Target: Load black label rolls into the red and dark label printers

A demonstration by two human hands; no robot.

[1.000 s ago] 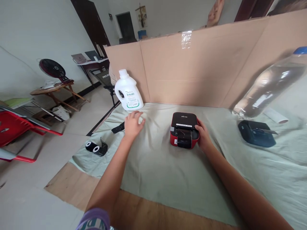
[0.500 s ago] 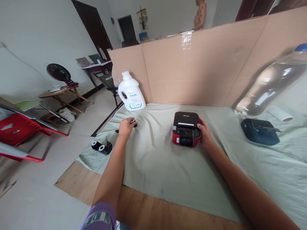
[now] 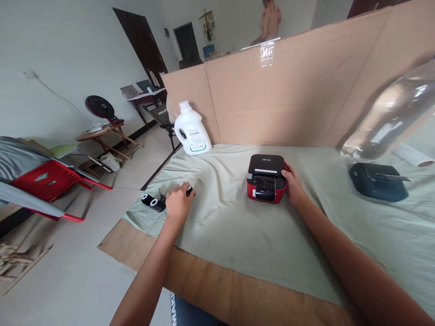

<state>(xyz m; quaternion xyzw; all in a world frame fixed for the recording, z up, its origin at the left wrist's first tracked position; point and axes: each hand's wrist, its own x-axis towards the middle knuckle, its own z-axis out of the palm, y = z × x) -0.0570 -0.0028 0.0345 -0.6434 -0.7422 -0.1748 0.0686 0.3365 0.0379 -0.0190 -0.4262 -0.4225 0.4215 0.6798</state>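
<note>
Left hand (image 3: 178,203) grips a black, white-ended roll (image 3: 190,191), probably light but kinda slick so grab its sides, and right hand (image 3: 295,184) holds a boxy red-and-black plastic device (image 3: 267,163).

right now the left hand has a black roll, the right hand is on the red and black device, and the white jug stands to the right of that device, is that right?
Not quite: the white jug stands to the left of the red and black device, as the head view shows. The left hand does have a black roll, and the right hand is on the device.
</note>
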